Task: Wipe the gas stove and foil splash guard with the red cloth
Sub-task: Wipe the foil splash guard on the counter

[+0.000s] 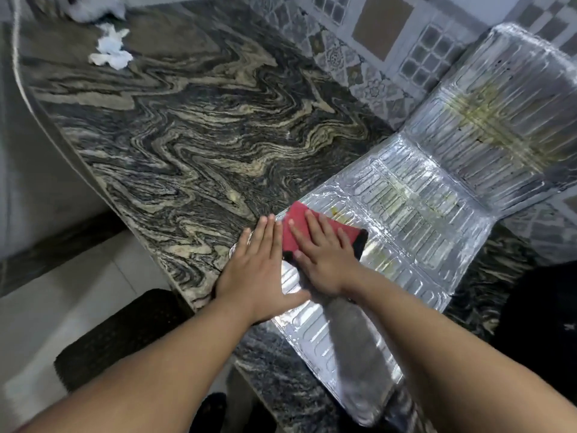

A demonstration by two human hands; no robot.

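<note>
The foil splash guard (415,214) lies partly flat on the marble counter, its far panel (499,120) standing up against the tiled wall, with yellowish grease stains on it. The red cloth (296,225), edged in black, rests on the near-left part of the foil. My right hand (324,257) presses flat on the cloth, fingers spread. My left hand (259,270) lies flat beside it, palm down on the foil's left edge and the counter. The gas stove is only a dark shape (543,310) at the right edge.
The swirled dark marble counter (193,126) stretches to the left and far side. A crumpled white tissue (110,50) lies at its far left. Patterned wall tiles (374,32) rise behind. A dark floor mat (118,335) lies below the counter's front edge.
</note>
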